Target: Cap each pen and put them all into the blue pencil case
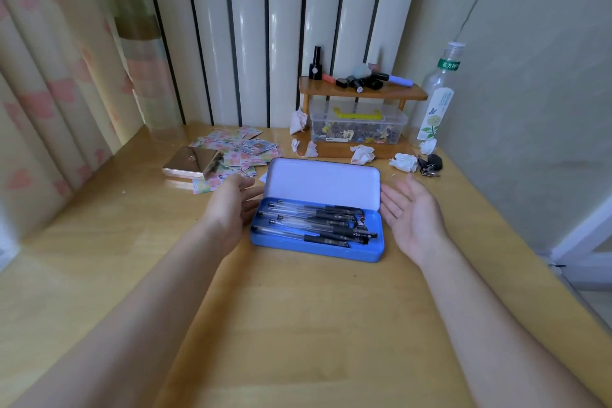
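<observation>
The blue pencil case (331, 250) lies open in the middle of the wooden desk, its lid (323, 180) tilted up at the back. Several capped black pens (318, 223) lie side by side inside its tray. My left hand (231, 205) is at the case's left end, fingers apart, close to the lid's left edge. My right hand (412, 209) is just right of the case, palm turned inward, fingers spread, near the lid's right edge. Neither hand holds anything. No loose pen or cap shows on the desk.
Behind the case lie patterned stickers (238, 149), a gold box (190, 162), crumpled tissues (403, 162) and keys (430, 164). At the back right, a small wooden shelf (361, 91) carries cosmetics above a clear storage box (357, 126). A clear bottle (435, 93) stands beside it.
</observation>
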